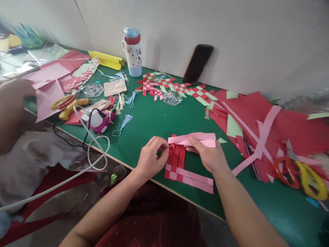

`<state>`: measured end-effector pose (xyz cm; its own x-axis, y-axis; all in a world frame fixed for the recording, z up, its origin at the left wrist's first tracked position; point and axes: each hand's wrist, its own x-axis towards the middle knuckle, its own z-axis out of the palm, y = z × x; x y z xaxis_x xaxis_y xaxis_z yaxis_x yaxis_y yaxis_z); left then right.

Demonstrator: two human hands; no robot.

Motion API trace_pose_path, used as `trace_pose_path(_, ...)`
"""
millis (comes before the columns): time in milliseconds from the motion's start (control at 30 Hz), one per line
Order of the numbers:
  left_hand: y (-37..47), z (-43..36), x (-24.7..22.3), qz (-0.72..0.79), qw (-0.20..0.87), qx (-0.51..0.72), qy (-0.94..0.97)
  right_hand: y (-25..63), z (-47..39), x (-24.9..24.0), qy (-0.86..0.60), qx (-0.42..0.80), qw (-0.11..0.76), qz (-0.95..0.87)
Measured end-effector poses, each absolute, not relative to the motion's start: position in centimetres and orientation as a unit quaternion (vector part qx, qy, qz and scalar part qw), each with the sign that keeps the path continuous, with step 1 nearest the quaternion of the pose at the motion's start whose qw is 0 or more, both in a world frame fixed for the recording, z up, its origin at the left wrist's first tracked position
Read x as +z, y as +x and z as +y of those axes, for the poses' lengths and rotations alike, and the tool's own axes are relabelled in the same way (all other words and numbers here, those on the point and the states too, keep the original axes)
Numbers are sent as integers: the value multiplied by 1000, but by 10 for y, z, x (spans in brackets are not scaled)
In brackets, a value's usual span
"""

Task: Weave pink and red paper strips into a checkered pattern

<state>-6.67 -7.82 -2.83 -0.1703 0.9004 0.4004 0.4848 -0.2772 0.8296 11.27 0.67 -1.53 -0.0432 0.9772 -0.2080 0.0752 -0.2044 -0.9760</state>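
In front of me a red and pink woven paper piece lies at the table's near edge, its red strips pointing away and its pink strips running right. My left hand pinches the far end of a red strip, which is bent up at the fingertips. Above the weave, my right hand holds a folded pink paper strip between thumb and fingers. The pink strip's left end reaches close to my left fingertips. My right fingers under the strip are partly hidden.
Red and pink paper sheets and scissors lie on the right. A bottle, a phone, woven paper pieces and beads are at the back. A white cable hangs left, near another person's arm.
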Motion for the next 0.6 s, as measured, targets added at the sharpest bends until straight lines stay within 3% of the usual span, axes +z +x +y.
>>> trace_pose_path(200, -62, -108, -19, 539, 54, 423, 726, 111, 4, -13, -551, 555, 398, -480)
trace_pose_path(333, -57, -134, -26, 478, 33, 324, 816, 110, 2, -12, -543, 571, 391, -475)
trace_pose_path(600, -57, -138, -42, 501, 2, 316, 806, 121, -10, -4, -560, 590, 327, -481)
